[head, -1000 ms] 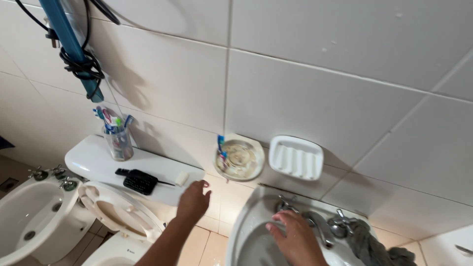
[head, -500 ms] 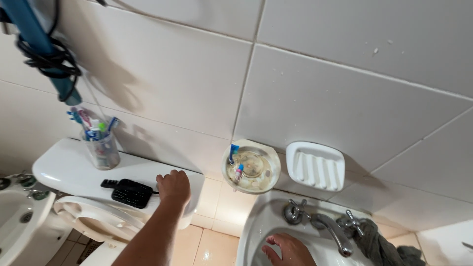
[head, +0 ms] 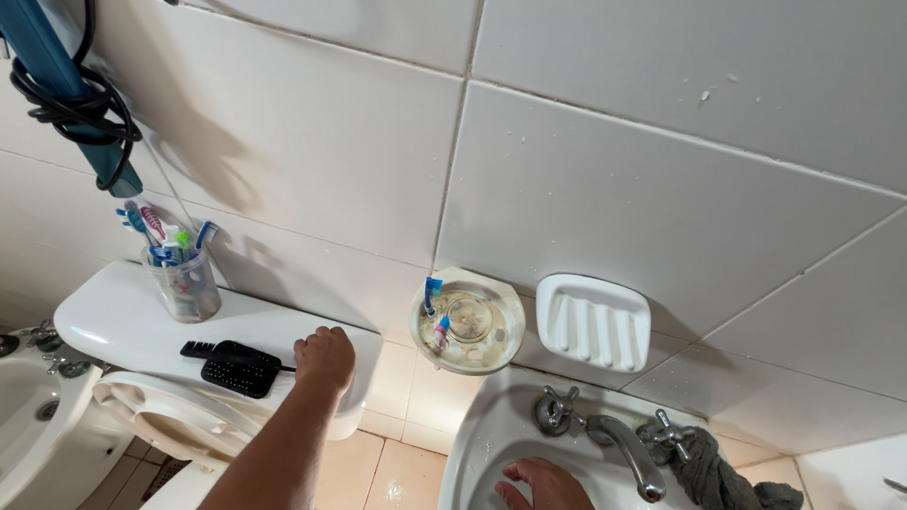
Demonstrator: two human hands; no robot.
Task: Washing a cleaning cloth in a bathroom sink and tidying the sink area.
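Resting on the right end of the white toilet tank lid (head: 142, 316), the left hand (head: 324, 357) curls its grip down over something there; what it covers is hidden, so I cannot tell whether it grasps anything. Just left of it, touching or nearly so, lies a black hairbrush (head: 234, 366), and a clear cup of toothbrushes (head: 184, 281) stands near the lid's back edge. The right hand (head: 546, 484) lies released, fingers spread, inside the white sink (head: 472, 453) below the chrome tap (head: 624, 451).
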